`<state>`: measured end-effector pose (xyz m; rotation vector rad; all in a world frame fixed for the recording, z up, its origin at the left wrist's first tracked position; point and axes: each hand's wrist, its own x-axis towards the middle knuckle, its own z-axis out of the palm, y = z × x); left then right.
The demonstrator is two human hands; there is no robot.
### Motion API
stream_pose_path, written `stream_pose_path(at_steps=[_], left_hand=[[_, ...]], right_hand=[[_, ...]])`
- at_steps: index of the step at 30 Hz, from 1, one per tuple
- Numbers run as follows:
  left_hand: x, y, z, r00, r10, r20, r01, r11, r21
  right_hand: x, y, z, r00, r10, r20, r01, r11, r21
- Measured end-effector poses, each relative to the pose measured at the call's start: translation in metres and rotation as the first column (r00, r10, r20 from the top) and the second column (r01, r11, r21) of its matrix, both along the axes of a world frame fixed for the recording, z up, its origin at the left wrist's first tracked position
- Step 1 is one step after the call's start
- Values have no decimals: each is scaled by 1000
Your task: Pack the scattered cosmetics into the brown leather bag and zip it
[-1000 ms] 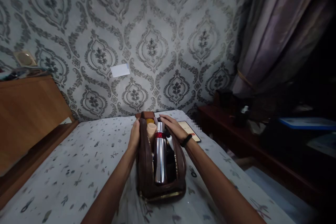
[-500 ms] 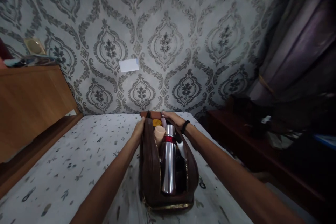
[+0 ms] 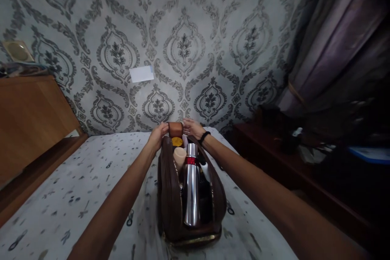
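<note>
A brown bag [image 3: 192, 237] is being supported on the bed [image 3: 122, 170], nearer its right edge than its left. Within the bag's open zip, a silver bottle [image 3: 191, 195] with a red band is being carried lengthwise; a beige container [image 3: 180, 155], a yellow lid [image 3: 177, 142] and a white item [image 3: 205, 170] are being crowded around its upper end. The far edge of the bed is being bounded by the patterned wall [image 3: 185, 48], on which a white card [image 3: 141, 74] is being displayed. Beyond the right edge, a dark red table [image 3: 252, 136] is being partly obscured by shadow.

The brown flap [image 3: 175, 129] at the bag's far end is being touched at its left side by the left hand [image 3: 157, 136], fingers bent and partly closed. Its right side is being met by the right hand [image 3: 193, 128], partly open with fingers loosely curved; the firmness of either hold cannot be told.

More bare sheet is being shown left of the bag than right; the far edge is being closely approached by both hands.
</note>
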<state>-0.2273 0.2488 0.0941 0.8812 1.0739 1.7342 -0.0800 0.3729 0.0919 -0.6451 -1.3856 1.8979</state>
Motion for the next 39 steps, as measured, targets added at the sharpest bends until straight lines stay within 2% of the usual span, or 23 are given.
stream_pose_path(at_steps=[5, 10, 18, 27, 39], left_hand=[[9, -9, 5, 1000, 25, -7, -24, 996, 85], [13, -10, 11, 1000, 24, -17, -22, 997, 80], [11, -6, 18, 998, 28, -57, -27, 1000, 11], [13, -20, 26, 994, 67, -89, -67, 998, 9], [30, -28, 38, 954, 185, -237, -176, 983, 59]], right_hand=[[3, -10, 6, 994, -89, -65, 87, 996, -35], [3, -17, 11, 992, -103, -70, 101, 994, -40], [2, -17, 20, 997, -82, -16, 82, 997, 9], [4, -23, 27, 993, -56, -103, 66, 993, 95], [26, -49, 40, 989, -31, -143, 57, 982, 181]])
